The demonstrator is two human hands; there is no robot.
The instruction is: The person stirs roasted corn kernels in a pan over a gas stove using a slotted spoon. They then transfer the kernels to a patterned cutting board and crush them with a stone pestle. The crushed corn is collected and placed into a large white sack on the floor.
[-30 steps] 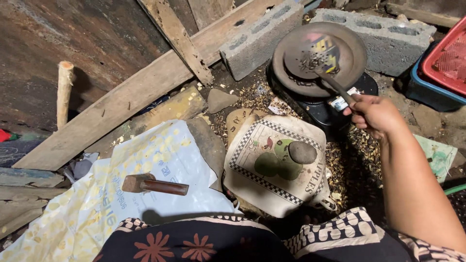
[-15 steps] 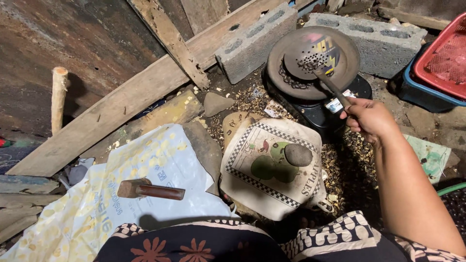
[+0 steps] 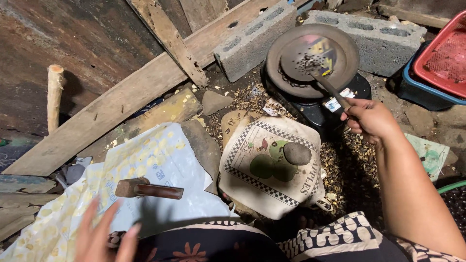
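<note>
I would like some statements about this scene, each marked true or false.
1. The right hand holds a utensil that reaches into the round pan. True.
2. The left hand grips the hammer. False: it is open and apart from the hammer.
3. A dark stone lies on the printed cloth. True.
4. The pan sits on the red basket. False: it sits on a black stove, with the basket off to the right.

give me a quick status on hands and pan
Right hand grips spoon, tip in round pan. Left hand open, above patterned sheet near hammer. Nothing blocking.
</note>
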